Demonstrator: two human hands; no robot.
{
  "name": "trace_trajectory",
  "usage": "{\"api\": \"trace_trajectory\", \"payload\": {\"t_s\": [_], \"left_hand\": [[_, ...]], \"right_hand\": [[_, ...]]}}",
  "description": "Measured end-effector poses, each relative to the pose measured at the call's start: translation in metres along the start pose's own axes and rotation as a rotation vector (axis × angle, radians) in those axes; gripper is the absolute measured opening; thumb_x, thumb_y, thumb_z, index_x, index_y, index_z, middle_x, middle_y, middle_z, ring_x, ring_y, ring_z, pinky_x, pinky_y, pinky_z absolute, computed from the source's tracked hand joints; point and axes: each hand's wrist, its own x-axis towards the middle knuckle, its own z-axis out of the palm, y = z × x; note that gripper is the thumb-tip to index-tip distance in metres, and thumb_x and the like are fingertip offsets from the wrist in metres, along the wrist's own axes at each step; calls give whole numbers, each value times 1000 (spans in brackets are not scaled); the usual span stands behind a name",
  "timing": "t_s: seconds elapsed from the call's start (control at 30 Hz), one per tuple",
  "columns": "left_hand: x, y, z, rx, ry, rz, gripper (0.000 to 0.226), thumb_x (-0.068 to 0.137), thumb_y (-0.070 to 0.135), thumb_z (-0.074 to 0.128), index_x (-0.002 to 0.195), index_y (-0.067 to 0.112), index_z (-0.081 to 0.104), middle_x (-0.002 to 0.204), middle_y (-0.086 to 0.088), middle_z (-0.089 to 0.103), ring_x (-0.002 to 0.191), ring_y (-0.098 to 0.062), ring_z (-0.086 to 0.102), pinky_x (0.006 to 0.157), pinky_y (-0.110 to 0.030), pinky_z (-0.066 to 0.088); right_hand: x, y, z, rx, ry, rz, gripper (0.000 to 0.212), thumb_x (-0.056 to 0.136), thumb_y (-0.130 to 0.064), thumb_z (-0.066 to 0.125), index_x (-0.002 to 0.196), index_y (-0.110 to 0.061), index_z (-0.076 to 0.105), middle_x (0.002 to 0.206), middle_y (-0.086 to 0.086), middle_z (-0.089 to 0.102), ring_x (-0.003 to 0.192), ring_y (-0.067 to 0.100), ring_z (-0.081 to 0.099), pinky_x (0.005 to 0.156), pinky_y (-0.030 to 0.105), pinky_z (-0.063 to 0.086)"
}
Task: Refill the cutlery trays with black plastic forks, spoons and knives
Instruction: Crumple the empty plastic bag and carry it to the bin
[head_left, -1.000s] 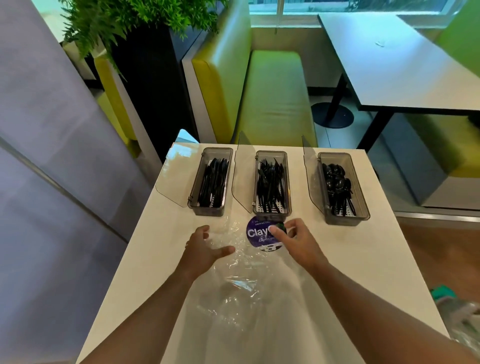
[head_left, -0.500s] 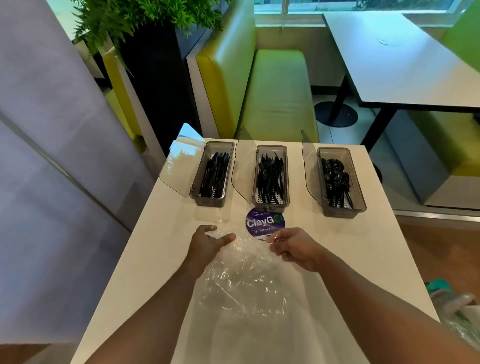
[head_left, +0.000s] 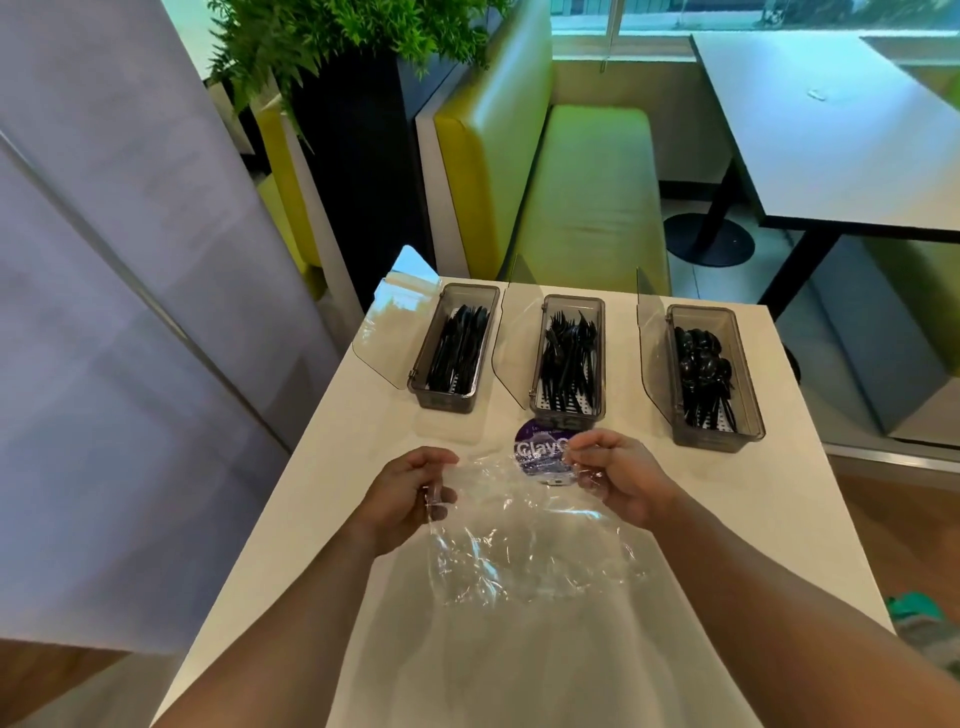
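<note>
**Fig.** Left hand (head_left: 410, 493) and right hand (head_left: 618, 478), fingers (head_left: 592, 449) curled, each pinch the top edge of a clear plastic bag (head_left: 519, 551) over the counter (head_left: 805, 493). We judge the film near weightless, limp and slippery, so we grip it at the rim. Black knives (head_left: 460, 348), forks (head_left: 569, 358) and spoons (head_left: 704, 369) lie in three open trays (head_left: 566, 415) beyond. They are light and stiff, and best gathered by the handles.

Counter (head_left: 810, 493) white. Trays (head_left: 719, 441) smoky grey, see-thru; floors white w/ dark dot pattern. Knives (head_left: 460, 348), forks (head_left: 569, 353), spoons (head_left: 704, 369) all blk. Bag (head_left: 519, 561) clear. Sticker (head_left: 540, 452) purple, white lettering. Bench (head_left: 587, 197) yellow-green. Plant (head_left: 322, 31) green, planter (head_left: 358, 182) blk.
</note>
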Motion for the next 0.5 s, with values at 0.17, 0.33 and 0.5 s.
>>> {"api": "trace_trajectory", "payload": {"t_s": [0.17, 0.33, 0.5], "left_hand": [[0, 1, -2, 66, 40, -14, 34, 92, -9, 36, 79, 1, 67, 72, -16, 55, 65, -27, 65, 53, -29, 47], [6, 3, 1, 124, 109, 14, 26, 99, 16, 57, 85, -1, 68, 72, -12, 63, 71, -31, 72, 59, -31, 54], [12, 3, 10, 230, 132, 118, 25, 80, 8, 84, 87, -2, 62, 78, -17, 70, 67, -28, 73, 57, -34, 58]], "right_hand": [[3, 1, -2, -94, -27, -3, 31, 92, 19, 47, 78, 1, 69, 81, 19, 65, 59, 20, 55, 46, 24, 48], [-1, -3, -7, -210, -57, 24, 34, 80, 15, 41, 86, 7, 74, 97, 26, 69, 79, 30, 63, 58, 30, 53], [4, -6, -8, -278, -61, 18, 45, 93, -38, 67, 95, 7, 72, 91, 17, 71, 80, 26, 65, 71, 36, 54]]}}
